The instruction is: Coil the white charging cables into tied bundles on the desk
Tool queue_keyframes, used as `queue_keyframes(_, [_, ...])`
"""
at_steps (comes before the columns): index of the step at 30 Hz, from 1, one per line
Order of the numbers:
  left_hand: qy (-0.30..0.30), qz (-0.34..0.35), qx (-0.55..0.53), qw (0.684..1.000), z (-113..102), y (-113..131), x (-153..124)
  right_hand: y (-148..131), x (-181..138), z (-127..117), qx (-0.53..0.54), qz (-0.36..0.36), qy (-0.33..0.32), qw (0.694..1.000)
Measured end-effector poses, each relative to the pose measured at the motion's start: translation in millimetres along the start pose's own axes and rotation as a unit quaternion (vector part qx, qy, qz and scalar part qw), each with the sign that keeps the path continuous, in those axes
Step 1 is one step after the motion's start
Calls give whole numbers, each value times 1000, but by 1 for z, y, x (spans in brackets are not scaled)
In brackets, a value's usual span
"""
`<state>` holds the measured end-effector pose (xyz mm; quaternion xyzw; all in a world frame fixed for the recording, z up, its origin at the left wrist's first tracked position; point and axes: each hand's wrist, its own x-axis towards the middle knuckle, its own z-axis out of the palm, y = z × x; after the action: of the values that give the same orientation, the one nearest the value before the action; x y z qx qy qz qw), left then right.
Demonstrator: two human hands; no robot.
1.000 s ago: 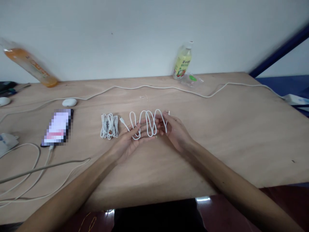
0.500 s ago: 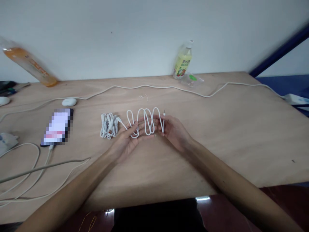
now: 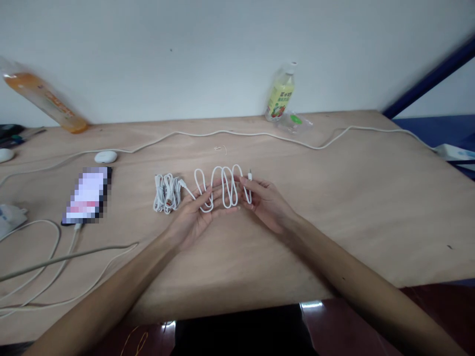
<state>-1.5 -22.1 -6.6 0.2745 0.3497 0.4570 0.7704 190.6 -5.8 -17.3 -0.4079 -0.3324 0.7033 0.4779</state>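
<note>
"What is obscured?"
"The right hand's (image 3: 269, 201) fingers cover part of the white cable (image 3: 223, 188); whether its left plug (image 3: 181, 183) touches the bundled cables (image 3: 166, 194) is unclear."
"Its lie?"
"Loops strung left-to-right over the table (image 3: 237, 267), right plug (image 3: 250, 175) pointing away; the left hand (image 3: 196, 213) and right hand both pinch it."

You seem to be in a workshop or a simple workroom; which, you cannot tell. Your wooden tabletop (image 3: 371, 198), with two drink bottles (image 3: 281, 96) at its far edge, meets a white wall (image 3: 222, 54) there; a blue metal bar (image 3: 430, 79) slants up by the far right corner. A phone (image 3: 87, 195) lies plugged in toward the left edge, and dark red floor (image 3: 330, 331) shows below the near edge.
</note>
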Motion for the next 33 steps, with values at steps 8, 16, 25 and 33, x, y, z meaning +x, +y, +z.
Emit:
queue_keyframes(8, [-40, -20, -38, 998, 0, 2, -2, -2, 0, 1, 66, 40, -28, 997])
queue_keyframes(16, [-79, -36, -62, 994, 2, 4, -4, -5, -1, 4, 128, 78, -65, 987])
queue_keyframes(25, [-68, -30, -57, 996, 4, 4, -6, -2, -4, 7, 29, 92, -40, 995])
queue_keyframes(33, [-73, -25, -50, 996, -1, 3, -3, 1, -2, 6, -5, 2, -22, 1000])
